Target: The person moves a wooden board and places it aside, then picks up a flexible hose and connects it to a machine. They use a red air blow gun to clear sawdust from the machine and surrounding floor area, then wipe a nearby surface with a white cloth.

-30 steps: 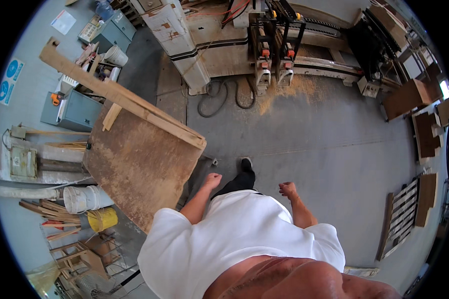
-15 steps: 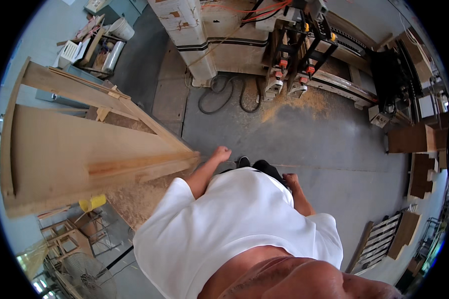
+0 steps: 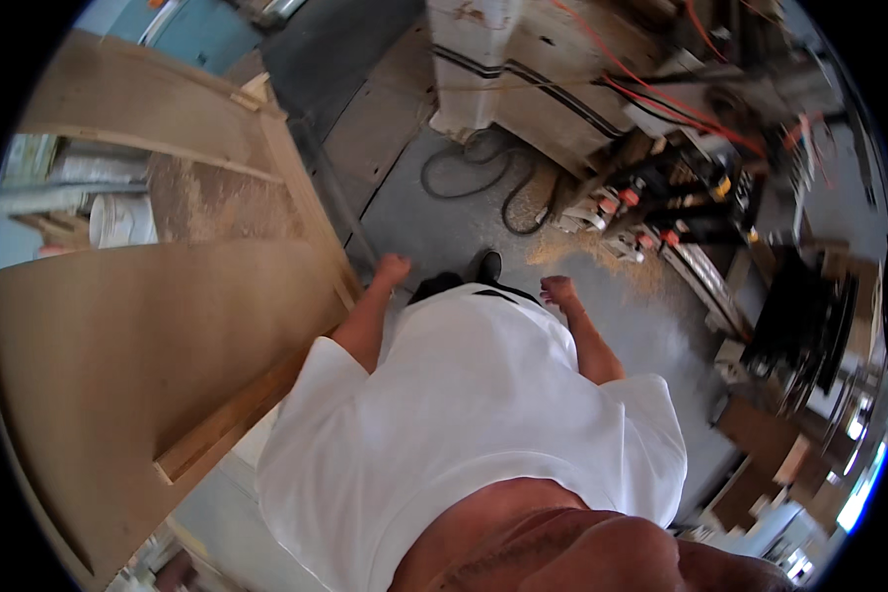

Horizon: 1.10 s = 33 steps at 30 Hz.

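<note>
Wooden panel point(image 3: 148, 335) looms nearer; left grip point(image 3: 393, 268), right grip point(image 3: 559, 290) curl empty (column markings point(image 3: 472, 12) blurred).

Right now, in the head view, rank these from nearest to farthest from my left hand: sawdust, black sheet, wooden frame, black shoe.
1. Wooden frame: just left of the left hand.
2. Black shoe: to the hand's right.
3. Sawdust: farther right, on the floor.
4. Black sheet: far right, by the machinery.

Here's one head-worn fisheye, aimed steeply downward from above! The white shirt point(image 3: 483, 395) looms right under the lens, the grey floor point(image 3: 661, 345) lies farther off, and straight edges bend toward the rim
</note>
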### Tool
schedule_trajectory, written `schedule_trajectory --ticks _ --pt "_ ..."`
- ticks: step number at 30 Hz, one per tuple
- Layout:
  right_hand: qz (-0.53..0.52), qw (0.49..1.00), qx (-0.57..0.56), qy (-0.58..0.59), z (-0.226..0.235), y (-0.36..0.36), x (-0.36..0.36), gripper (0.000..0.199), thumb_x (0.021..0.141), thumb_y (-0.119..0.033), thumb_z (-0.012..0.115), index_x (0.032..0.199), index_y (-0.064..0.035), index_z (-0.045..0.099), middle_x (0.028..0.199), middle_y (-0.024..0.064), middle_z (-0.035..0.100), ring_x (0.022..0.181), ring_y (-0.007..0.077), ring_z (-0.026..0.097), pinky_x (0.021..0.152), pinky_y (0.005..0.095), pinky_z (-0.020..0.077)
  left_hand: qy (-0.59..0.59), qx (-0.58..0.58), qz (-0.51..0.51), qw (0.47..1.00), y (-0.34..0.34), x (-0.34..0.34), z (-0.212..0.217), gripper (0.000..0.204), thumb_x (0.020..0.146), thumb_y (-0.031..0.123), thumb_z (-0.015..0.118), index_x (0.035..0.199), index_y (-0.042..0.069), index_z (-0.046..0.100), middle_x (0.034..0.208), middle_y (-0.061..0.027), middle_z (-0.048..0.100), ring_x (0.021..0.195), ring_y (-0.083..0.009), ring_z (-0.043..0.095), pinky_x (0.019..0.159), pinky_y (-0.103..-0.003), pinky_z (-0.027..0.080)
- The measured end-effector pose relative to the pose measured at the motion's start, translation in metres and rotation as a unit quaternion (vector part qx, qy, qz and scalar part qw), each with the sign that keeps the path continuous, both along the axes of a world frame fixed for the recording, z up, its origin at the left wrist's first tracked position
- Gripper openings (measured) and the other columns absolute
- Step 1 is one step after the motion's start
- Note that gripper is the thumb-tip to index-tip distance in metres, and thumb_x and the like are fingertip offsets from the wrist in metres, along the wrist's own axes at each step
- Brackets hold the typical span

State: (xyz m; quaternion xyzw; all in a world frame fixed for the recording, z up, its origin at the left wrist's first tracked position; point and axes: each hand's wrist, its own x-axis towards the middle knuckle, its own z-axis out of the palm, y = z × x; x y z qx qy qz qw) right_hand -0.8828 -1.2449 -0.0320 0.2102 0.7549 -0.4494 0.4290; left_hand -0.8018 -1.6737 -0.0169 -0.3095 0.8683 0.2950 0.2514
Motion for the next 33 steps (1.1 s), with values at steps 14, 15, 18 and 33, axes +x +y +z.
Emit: schedule_trajectory --ticks 14,15,18,33 --pt "0.006 0.999 -0.024 -0.045 -0.011 -0.115 -0.236 0.013 0.08 -0.015 0.057 0.07 -0.0069 0.054 0.064 0.0015 0.054 0.051 0.0125 0.054 0.041 0.0272 0.0415 0.016 -0.003 0.205 0.979 -0.128 -0.127 -0.058 0.038 0.075 0.032 0.052 0.088 0.0 0.068 0.092 -0.0238 0.064 0.093 -0.0384 0.061 0.083 -0.043 0.048" --pt "0.025 0.994 -0.074 -0.072 -0.016 -0.123 -0.249 0.012 0.079 -0.017 0.059 0.072 -0.0069 0.058 0.064 0.0011 0.055 0.054 0.013 0.057 0.045 0.0269 0.0444 0.014 0.006 0.149 0.989 -0.148 -0.155 -0.058 0.038 0.075 0.031 0.049 0.085 -0.001 0.068 0.093 -0.0252 0.063 0.093 -0.0398 0.06 0.084 -0.044 0.047" --pt "0.068 0.996 0.006 -0.051 -0.014 -0.201 -0.283 0.015 0.078 -0.019 0.061 0.073 -0.0052 0.063 0.065 0.0031 0.059 0.055 0.013 0.058 0.047 0.0273 0.0462 0.023 -0.007 0.194 0.981 -0.218 -0.237 -0.055 0.039 0.077 0.03 0.047 0.089 -0.001 0.067 0.101 -0.0247 0.062 0.096 -0.0394 0.058 0.086 -0.044 0.046" --pt "0.42 0.879 0.041 0.22 0.001 -0.713 -0.575 0.03 0.073 -0.028 0.06 0.091 -0.0055 0.068 0.093 0.0192 0.065 0.089 0.0348 0.062 0.076 0.045 0.0501 0.194 0.098 0.059 0.974 -0.417 -0.645 0.044 0.038 0.079 0.032 0.055 0.098 0.0 0.065 0.099 -0.0209 0.064 0.098 -0.0351 0.059 0.086 -0.04 0.047"
